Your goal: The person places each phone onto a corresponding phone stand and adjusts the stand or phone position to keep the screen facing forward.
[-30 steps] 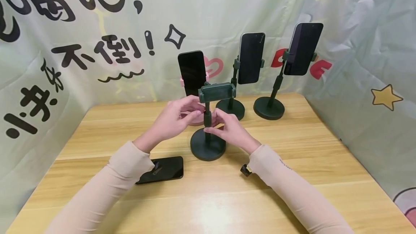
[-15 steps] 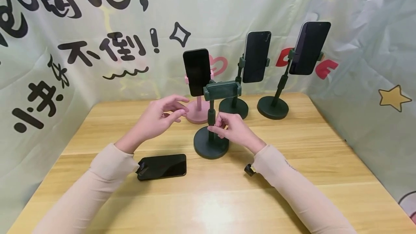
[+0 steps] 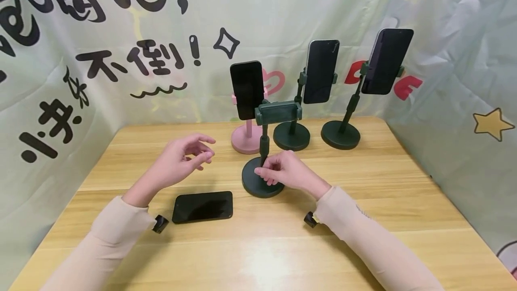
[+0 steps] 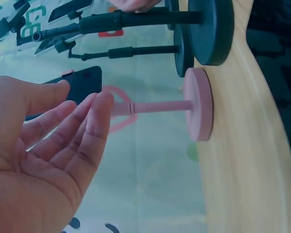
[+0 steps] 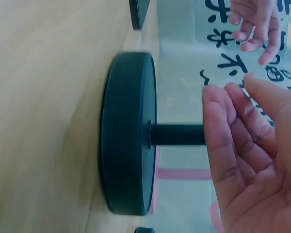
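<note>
A dark green phone stand (image 3: 264, 147) with no phone in its clamp stands mid-table, its round base flat on the wood. My right hand (image 3: 288, 172) is beside its pole, just above the base; in the right wrist view its fingers (image 5: 220, 131) are loosely bent, not wrapped round the pole. Whether they touch it I cannot tell. Over the left part of the table hovers my left hand (image 3: 177, 158), holding nothing, fingers relaxed. A black phone (image 3: 203, 207) lies flat below it, screen up.
Behind the stand, a pink stand (image 3: 247, 139) holds a black phone (image 3: 247, 90). To its right, two more dark green stands (image 3: 291, 136) (image 3: 340, 134) hold upright phones. A printed cloth (image 3: 161, 26) hangs behind the wooden table (image 3: 258, 246).
My left hand has drawn away from the stand to the left and toward me. My right hand has slid lower along the pole. The view has shifted slightly.
</note>
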`<state>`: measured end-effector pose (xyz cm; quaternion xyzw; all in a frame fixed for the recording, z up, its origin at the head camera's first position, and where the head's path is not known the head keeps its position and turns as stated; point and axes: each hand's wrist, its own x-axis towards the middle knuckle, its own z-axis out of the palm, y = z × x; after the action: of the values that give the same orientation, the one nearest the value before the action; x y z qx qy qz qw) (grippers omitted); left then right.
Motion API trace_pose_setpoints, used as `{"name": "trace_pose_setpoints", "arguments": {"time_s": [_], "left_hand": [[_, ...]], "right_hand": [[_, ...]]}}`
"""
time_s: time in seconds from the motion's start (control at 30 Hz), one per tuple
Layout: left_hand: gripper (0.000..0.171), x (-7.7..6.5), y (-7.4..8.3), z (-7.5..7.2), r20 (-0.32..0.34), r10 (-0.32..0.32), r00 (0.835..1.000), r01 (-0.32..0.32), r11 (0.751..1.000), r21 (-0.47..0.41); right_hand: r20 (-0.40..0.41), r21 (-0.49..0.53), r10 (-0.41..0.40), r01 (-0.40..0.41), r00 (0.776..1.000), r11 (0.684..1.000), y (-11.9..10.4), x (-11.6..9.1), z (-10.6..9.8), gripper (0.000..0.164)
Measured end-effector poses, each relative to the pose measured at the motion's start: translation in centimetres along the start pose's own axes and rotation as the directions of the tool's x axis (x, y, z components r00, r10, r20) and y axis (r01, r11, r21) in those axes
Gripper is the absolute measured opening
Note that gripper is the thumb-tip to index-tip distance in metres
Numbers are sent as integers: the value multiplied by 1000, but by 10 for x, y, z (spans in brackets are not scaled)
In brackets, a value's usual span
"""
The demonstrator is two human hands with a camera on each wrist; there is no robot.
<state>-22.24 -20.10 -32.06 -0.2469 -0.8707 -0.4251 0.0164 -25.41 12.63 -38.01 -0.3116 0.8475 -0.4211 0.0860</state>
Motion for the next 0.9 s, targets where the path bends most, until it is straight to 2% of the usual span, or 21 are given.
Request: {"name": "trace_pose_setpoints", "arguments": {"time_s": [0.27, 0.4, 0.6, 0.77, 0.9], "left_hand": [[30, -32, -22, -6, 29, -93, 995, 92, 995, 23], [32, -47, -32, -9, 50, -159, 986, 156, 986, 48], [36, -64, -44, -11, 99, -224, 970, 219, 974, 59], [46, -75, -51, -7, 120, -274, 954, 270, 962, 44], [51, -80, -54, -4, 128, -282, 951, 276, 959, 63]], "right_hand": [[83, 5, -73, 73, 994, 997, -15, 2, 14, 23], [111, -3, -112, 113, 988, 994, -20, 8, 22, 21], [116, -66, -132, 140, 985, 988, -27, 19, 34, 12], [132, -83, -134, 146, 982, 986, -31, 28, 43, 19], [156, -63, -123, 134, 980, 989, -33, 35, 48, 28]]}}
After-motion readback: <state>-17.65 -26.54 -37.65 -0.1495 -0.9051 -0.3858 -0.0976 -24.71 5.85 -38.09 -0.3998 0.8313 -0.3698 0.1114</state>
